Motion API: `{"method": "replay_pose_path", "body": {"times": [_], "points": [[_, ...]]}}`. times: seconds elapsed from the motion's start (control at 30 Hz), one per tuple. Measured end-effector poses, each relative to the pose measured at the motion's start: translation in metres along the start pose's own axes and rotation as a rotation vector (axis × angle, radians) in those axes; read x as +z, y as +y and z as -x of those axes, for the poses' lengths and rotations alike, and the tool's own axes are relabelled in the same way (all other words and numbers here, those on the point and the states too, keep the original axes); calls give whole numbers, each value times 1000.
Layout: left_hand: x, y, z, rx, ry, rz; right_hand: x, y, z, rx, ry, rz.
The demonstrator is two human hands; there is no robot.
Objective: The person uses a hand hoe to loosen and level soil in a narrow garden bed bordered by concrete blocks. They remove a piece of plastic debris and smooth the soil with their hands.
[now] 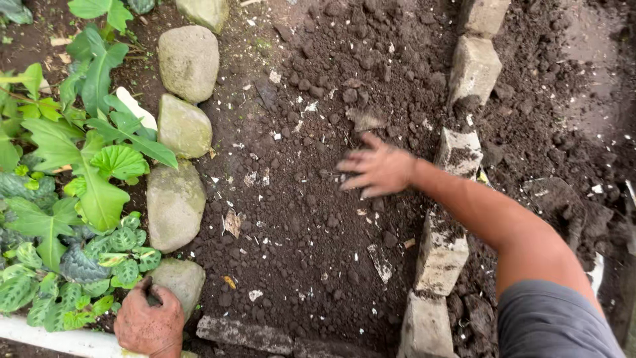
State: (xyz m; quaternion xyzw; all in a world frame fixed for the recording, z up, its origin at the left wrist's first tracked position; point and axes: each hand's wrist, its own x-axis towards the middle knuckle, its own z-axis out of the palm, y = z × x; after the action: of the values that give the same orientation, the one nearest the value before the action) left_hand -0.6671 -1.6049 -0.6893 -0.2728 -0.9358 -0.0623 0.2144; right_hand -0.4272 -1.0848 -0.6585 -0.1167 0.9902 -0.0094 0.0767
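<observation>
The right hand (376, 170), fingers spread and holding nothing, lies flat over the dark, crumbly, clod-strewn soil (311, 219) of the narrow bed; its outline is blurred. The left hand (150, 322), caked in mud, is curled down onto the lowest rounded grey stone (179, 280) at the bed's near corner, pressing rather than lifting, as far as can be told. That soil fills the strip between a row of smooth grey-green boulders (176, 202) on the left and a line of rough pale concrete blocks (440, 255) on the right.

Several things could go wrong here. The right forearm crosses directly over the block edging, and the blocks sit loosely with earth on top; a dragging arm could tip one or scrape skin on a corner. Pale shards and chips (381, 264) lie scattered through the soil, so a bare palm sweeping across could be cut. Weight on the left hand could roll its stone toward the broad green-leaved plants (99, 179) just beside it and crush them.
</observation>
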Motion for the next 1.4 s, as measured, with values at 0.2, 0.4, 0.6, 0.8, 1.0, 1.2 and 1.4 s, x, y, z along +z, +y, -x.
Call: {"method": "replay_pose_path", "body": {"times": [0.2, 0.4, 0.6, 0.8, 1.0, 1.2, 1.4], "points": [[3, 2, 3, 11, -37, -101, 25, 134, 8, 1005, 47, -178], [10, -5, 4, 5, -20, -118, 72, 181, -1, 1218, 743, -724], [11, -6, 5, -11, -44, -85, 73, 166, -12, 1087, 1105, -1155], [4, 3, -5, -102, -129, -125, 54, 42, -117, 1322, 733, -325], [-7, 8, -14, -32, -74, -64, 34, -59, -222, 587, 327, -222], [-16, 12, -19, -33, -89, -72, 27, -36, -211, 851, 304, -485], [-20, 11, -20, -18, -84, -42, 35, -5, -186, 1049, 802, -1126]]}}
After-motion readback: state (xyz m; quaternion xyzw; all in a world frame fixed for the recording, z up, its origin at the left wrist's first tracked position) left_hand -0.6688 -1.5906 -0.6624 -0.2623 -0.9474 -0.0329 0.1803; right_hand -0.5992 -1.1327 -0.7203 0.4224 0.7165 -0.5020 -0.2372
